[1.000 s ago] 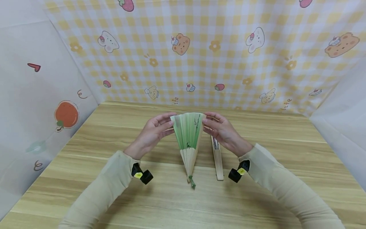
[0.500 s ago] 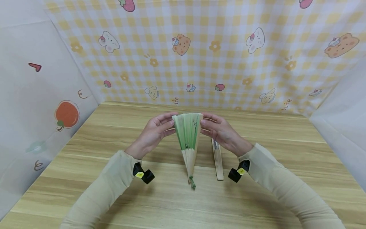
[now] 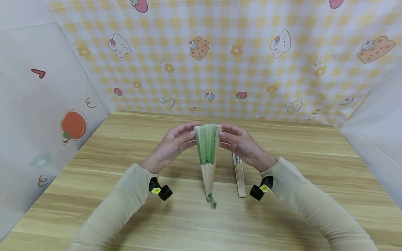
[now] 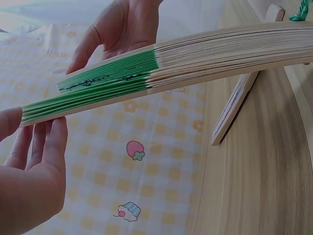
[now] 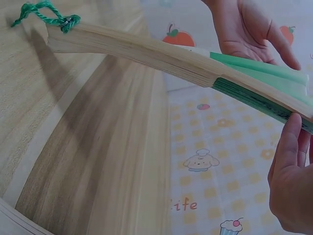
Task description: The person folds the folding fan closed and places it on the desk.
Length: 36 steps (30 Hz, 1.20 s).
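Observation:
A green folding fan point(image 3: 206, 150) is partly spread at the middle of the head view, its pale wooden ribs gathered toward me. A green cord point(image 3: 212, 200) hangs from its narrow end. My left hand point(image 3: 171, 144) pinches the upper left edge, thumb in front and fingers behind. On the opposite edge, my right hand point(image 3: 243, 144) holds the wooden outer rib the same way. In the left wrist view the green pleats point(image 4: 112, 71) are stacked closely. The right wrist view shows the fan's ribs point(image 5: 142, 49) held above the table.
A second folding fan point(image 3: 239, 176), folded up, lies on the wooden table point(image 3: 201, 230) beside my right hand, its far end hidden by that hand. Behind the table hangs a yellow checked cloth point(image 3: 216, 73). White cloth point(image 3: 28, 115) stands along the left side.
The fan has narrowed as its two edges came closer together. My left hand has shifted right, and my right hand a little left. The second fan has stayed put.

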Motion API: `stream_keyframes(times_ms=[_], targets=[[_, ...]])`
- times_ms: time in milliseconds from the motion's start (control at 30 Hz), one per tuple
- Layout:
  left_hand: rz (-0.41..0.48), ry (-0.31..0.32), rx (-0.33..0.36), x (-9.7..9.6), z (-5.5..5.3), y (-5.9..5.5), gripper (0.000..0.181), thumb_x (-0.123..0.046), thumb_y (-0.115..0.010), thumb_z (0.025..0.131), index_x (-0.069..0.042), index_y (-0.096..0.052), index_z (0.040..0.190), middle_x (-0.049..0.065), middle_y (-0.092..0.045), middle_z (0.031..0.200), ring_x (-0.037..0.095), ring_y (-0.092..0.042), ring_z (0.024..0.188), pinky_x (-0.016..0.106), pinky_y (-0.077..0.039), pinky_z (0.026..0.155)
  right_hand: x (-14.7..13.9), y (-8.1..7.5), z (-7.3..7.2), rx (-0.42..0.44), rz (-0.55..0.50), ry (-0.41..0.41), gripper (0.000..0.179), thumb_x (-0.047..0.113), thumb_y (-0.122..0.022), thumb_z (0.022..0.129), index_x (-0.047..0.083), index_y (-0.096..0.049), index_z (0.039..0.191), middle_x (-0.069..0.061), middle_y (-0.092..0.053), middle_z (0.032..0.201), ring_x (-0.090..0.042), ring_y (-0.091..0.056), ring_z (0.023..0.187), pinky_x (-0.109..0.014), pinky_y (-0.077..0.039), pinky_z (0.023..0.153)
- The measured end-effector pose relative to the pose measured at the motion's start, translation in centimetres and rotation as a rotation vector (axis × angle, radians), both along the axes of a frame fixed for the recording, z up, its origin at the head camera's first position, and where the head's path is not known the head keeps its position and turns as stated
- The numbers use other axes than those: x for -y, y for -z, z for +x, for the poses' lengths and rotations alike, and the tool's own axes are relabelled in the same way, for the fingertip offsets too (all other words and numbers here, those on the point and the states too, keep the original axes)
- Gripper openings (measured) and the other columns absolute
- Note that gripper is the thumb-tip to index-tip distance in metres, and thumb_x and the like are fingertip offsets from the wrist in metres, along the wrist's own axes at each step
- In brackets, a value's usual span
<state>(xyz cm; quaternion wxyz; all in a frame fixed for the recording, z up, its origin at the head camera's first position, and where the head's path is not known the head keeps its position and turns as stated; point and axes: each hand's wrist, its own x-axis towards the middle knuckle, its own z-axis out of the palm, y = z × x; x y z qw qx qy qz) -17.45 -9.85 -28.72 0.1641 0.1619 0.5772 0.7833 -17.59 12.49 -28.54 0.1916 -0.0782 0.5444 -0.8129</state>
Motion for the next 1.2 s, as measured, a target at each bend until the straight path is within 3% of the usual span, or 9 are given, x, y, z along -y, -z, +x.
stream_keyframes(times_ms=[167, 433, 833, 1200], targets=[[-0.016, -0.011, 0.006, -0.30, 0.03, -0.01, 0.041, -0.002, -0.051, 0.088, 0.000, -0.041, 0.127, 0.005, -0.054, 0.107, 0.016, -0.054, 0.098, 0.034, -0.042, 0.093, 0.13, 0.00, 0.05, -0.008, -0.005, -0.010, 0.017, 0.002, -0.048, 0.090, 0.007, -0.052, 0.105, -0.004, -0.055, 0.099, -0.013, -0.059, 0.084, -0.025, -0.051, 0.076], [-0.019, -0.023, 0.003, -0.56, 0.01, 0.02, 0.044, 0.001, -0.050, 0.087, 0.004, -0.037, 0.129, 0.003, -0.056, 0.106, 0.016, -0.054, 0.097, 0.034, -0.042, 0.093, 0.30, -0.05, 0.08, -0.009, -0.011, -0.015, 0.016, 0.001, -0.048, 0.090, 0.009, -0.056, 0.101, -0.004, -0.055, 0.099, -0.014, -0.058, 0.085, -0.026, -0.050, 0.077], [-0.012, -0.038, 0.003, -0.70, -0.05, -0.13, 0.038, -0.001, -0.050, 0.088, 0.003, -0.042, 0.125, 0.004, -0.056, 0.107, 0.016, -0.054, 0.097, 0.031, -0.044, 0.090, 0.42, -0.14, 0.15, 0.003, -0.023, -0.002, 0.015, 0.001, -0.050, 0.089, 0.009, -0.053, 0.101, -0.005, -0.051, 0.102, -0.014, -0.057, 0.088, -0.027, -0.050, 0.080], [-0.010, -0.033, 0.009, -0.92, -0.19, 0.01, 0.035, -0.001, -0.051, 0.087, -0.002, -0.047, 0.122, 0.003, -0.056, 0.106, 0.015, -0.055, 0.096, 0.033, -0.044, 0.090, 0.52, -0.19, 0.33, -0.024, -0.019, -0.041, 0.015, 0.000, -0.049, 0.089, 0.010, -0.053, 0.100, -0.004, -0.053, 0.097, -0.014, -0.058, 0.083, -0.028, -0.050, 0.078]])
